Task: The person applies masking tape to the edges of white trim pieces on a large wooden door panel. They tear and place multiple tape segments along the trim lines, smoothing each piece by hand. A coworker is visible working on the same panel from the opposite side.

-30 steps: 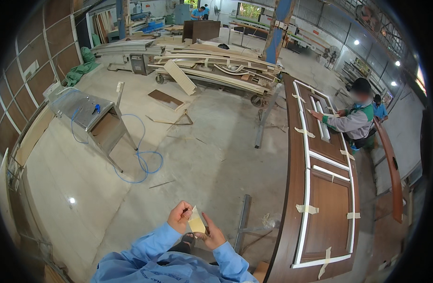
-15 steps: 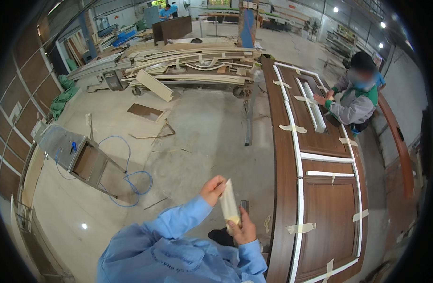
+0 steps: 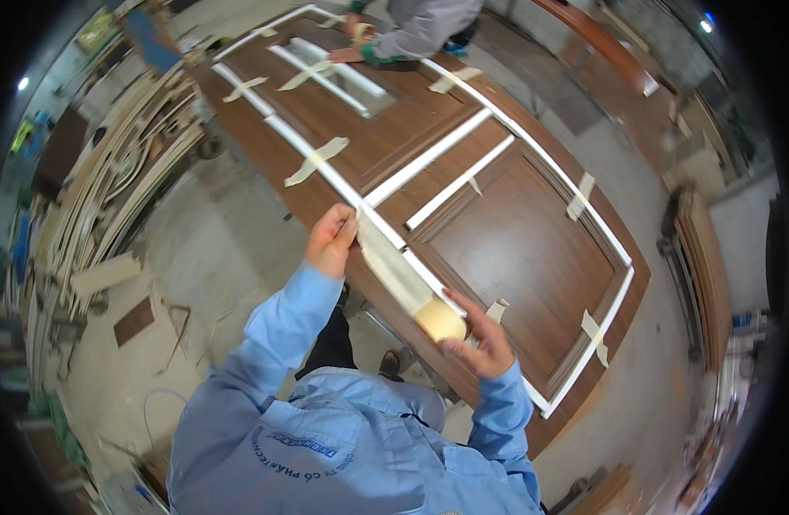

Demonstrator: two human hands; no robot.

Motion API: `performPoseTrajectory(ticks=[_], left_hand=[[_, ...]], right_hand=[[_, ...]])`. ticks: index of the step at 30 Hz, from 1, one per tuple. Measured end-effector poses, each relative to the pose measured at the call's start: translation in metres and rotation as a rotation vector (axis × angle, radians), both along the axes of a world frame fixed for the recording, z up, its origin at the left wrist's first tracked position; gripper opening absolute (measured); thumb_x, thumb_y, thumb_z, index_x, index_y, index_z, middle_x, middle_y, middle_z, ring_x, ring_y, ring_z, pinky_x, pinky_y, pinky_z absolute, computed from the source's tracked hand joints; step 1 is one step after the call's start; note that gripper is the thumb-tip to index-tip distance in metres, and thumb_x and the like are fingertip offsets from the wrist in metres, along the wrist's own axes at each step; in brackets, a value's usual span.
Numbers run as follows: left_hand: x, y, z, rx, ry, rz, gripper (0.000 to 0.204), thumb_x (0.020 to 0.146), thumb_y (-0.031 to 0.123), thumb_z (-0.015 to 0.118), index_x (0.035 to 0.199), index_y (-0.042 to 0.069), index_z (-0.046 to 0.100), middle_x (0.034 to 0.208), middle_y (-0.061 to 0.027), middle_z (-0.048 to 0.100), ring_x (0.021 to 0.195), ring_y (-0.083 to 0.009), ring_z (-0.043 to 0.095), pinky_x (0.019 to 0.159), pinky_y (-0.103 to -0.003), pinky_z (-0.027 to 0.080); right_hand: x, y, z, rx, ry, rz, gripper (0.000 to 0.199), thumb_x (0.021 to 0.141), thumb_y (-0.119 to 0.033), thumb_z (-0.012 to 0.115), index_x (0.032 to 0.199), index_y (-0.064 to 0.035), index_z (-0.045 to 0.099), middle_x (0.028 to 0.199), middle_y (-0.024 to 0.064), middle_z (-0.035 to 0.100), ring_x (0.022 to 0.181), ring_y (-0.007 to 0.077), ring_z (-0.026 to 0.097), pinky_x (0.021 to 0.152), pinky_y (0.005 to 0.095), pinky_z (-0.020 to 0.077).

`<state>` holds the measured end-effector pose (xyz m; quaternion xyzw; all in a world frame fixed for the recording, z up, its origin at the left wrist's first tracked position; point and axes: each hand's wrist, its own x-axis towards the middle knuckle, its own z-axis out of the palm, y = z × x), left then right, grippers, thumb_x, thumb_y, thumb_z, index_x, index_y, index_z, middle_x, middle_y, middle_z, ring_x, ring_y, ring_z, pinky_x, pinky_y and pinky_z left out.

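Above the door [image 3: 497,232], left hand [image 3: 330,242] pinches tape strip [image 3: 390,266]; right hand [image 3: 480,343] clasps tape roll [image 3: 440,321].

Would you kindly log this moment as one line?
left hand: pinches tape strip end | right hand: holds masking tape roll | below: wooden door

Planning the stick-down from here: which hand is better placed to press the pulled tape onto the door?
Left, probably. The left hand pinches the free end of the beige masking tape strip right over the brown wooden door's white trim; the right hand is busy holding the tape roll.
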<state>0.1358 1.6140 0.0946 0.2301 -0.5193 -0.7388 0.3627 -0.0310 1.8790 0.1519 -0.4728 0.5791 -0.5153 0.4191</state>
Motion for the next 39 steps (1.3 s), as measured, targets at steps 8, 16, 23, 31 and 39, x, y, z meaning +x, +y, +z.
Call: performPoseTrajectory(ticks=[8, 16, 23, 31, 39], left_hand=[[-0.252, -0.164, -0.107, 0.139, -0.473, -0.042, 0.012, 0.101, 0.016, 0.055, 0.097, 0.006, 0.06, 0.076, -0.0025, 0.06, 0.065, -0.01, 0.057, 0.051, -0.025, 0.046], [-0.322, -0.226, -0.142, 0.577, -0.508, -0.09, 0.014, 0.1, 0.016, 0.055, 0.096, 0.005, 0.061, 0.069, -0.0057, 0.058, 0.054, -0.0151, 0.053, 0.045, -0.03, 0.045], [-0.348, -0.239, -0.195, 0.108, -0.701, 0.017, 0.012, 0.093, 0.013, 0.058, 0.088, 0.002, 0.057, 0.078, -0.0135, 0.065, 0.069, -0.0258, 0.063, 0.06, -0.04, 0.051], [-0.309, -0.238, -0.159, -0.734, -0.877, 0.039, 0.012, 0.093, 0.015, 0.064, 0.095, 0.006, 0.057, 0.105, -0.0159, 0.065, 0.102, -0.0368, 0.059, 0.094, -0.046, 0.046], [-0.299, -0.245, -0.122, -0.68, -0.759, -0.044, 0.033, 0.087, 0.016, 0.071, 0.114, 0.003, 0.056, 0.113, -0.0168, 0.062, 0.11, -0.0358, 0.058, 0.094, -0.047, 0.044]], right_hand=[[-0.123, -0.167, -0.037, 0.394, 0.651, -0.532, 0.062, 0.079, -0.027, 0.083, 0.132, -0.0086, 0.055, 0.099, 0.0259, 0.07, 0.097, 0.0426, 0.068, 0.081, 0.0444, 0.0544], [-0.167, -0.215, -0.038, 0.865, 0.725, -0.667, 0.059, 0.081, -0.044, 0.079, 0.123, -0.0067, 0.063, 0.098, 0.0219, 0.072, 0.093, 0.0398, 0.07, 0.081, 0.0465, 0.0548], [-0.198, -0.258, -0.035, 1.351, 0.479, -0.724, 0.054, 0.083, -0.056, 0.073, 0.106, -0.0074, 0.073, 0.091, 0.0136, 0.075, 0.086, 0.0248, 0.073, 0.078, 0.0379, 0.0571], [-0.227, -0.269, -0.086, 1.314, 0.7, -0.646, 0.054, 0.081, -0.057, 0.074, 0.1, -0.0065, 0.075, 0.098, 0.0143, 0.074, 0.093, 0.0301, 0.071, 0.083, 0.0396, 0.0558], [-0.234, -0.284, -0.096, 1.384, 0.697, -0.616, 0.046, 0.084, -0.05, 0.073, 0.095, -0.0054, 0.074, 0.095, 0.0146, 0.074, 0.089, 0.0289, 0.073, 0.076, 0.0381, 0.0579]])
